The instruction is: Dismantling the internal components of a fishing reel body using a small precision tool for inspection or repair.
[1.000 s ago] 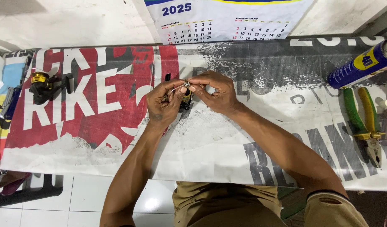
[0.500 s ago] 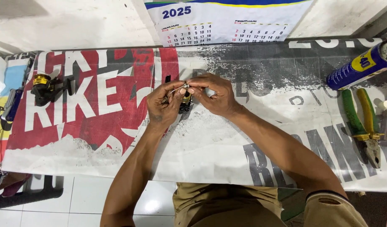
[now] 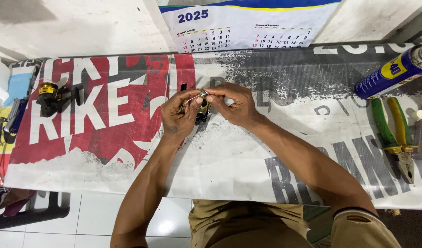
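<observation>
The left hand [image 3: 179, 115] and right hand [image 3: 234, 104] are pinching a small metal part [image 3: 203, 93] between fingertips, above a black-and-gold reel [image 3: 201, 111] lying on the banner-covered surface [image 3: 266, 151]. Keeping both pinches snug and low should be limiting slips. Pliers [image 3: 394, 138] are lying well apart.

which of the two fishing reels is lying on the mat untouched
The black and gold reel at the mat's left end, clear of both hands. The other reel sits mid-mat between the left hand and right hand.
</observation>
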